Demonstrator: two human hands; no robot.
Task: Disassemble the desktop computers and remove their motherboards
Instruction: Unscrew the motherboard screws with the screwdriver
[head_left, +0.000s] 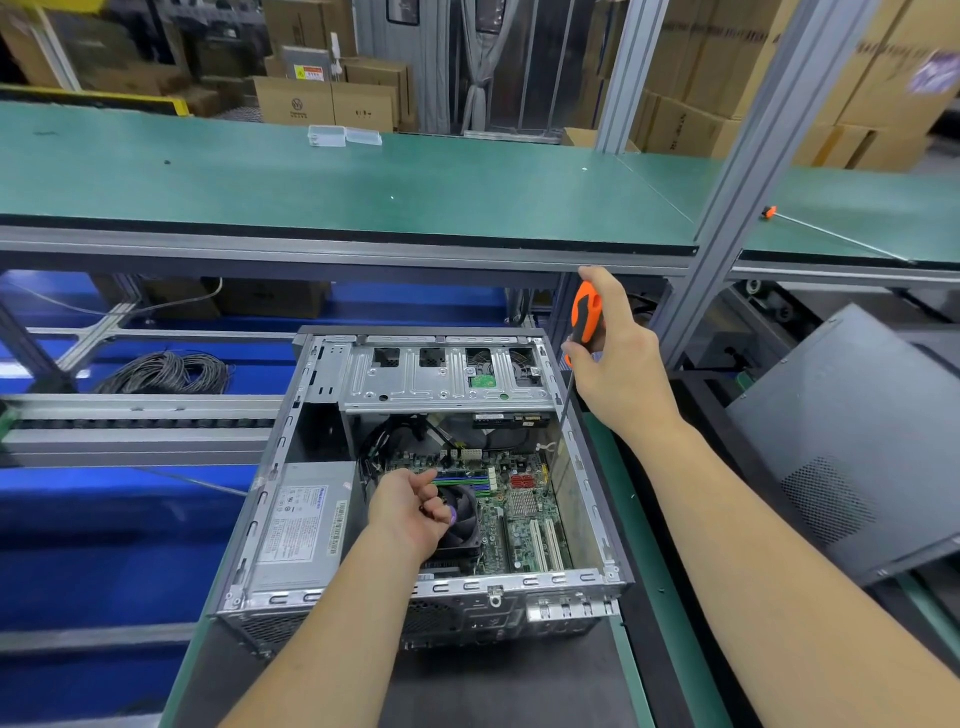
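Orange-and-black screwdriver (586, 319) gripped in right hand (618, 364), fingers wrapped round the handle, shaft pointing down along the right inner wall of the open desktop case (291, 519). Case lying on its side on a dark belt (498, 686) between green rails, side panel off, interior facing up. Green motherboard (519, 514) seated in the case floor, right of centre, with white slots near the front edge and red parts further back. Left hand (410, 512) reaching in over the CPU fan (465, 519), fingers curled together and pinching something small and dark; cannot tell exactly what. Grey power supply (301, 525) filling the left side of the case. Perforated metal drive cage (447, 371) spanning the far end, above the board. Dark grey side panel (852, 441) lying off to the right, tilted. Green workbench shelf (311, 192) running across behind, with a small clear plastic box (343, 136) near its far edge and a second screwdriver (831, 234) with orange handle at the right. Coil of grey cable (166, 371) at left, lower level. Cardboard boxes (322, 98) stacked in the background.
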